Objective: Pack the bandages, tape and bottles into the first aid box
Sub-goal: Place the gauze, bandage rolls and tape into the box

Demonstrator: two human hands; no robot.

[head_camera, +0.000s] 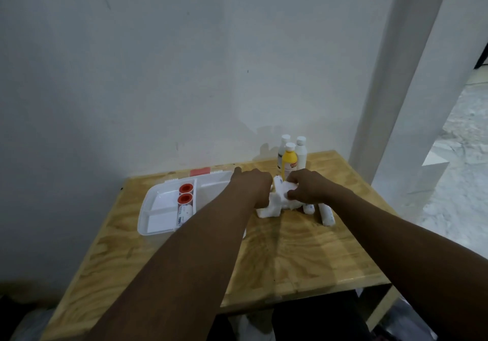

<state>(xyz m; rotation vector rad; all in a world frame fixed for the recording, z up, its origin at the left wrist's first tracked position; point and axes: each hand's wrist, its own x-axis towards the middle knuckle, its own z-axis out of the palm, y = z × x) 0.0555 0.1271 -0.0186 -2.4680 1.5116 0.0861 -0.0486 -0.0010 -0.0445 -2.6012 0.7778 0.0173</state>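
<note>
I see both hands meeting on a white heap of bandages [269,208] on the bench [290,256]. The right hand [307,187] pinches a wad, and the left hand [253,185] curls onto the heap (grip hidden). The open box [148,208] lies just left of them — nearer the left hand. It holds two tapes [185,194]. Three bottles [289,161] stand behind, and two rolls [326,214] lie to the right, ends toward me.

Dim, soft focus, wide-angle bending at edges.
</note>
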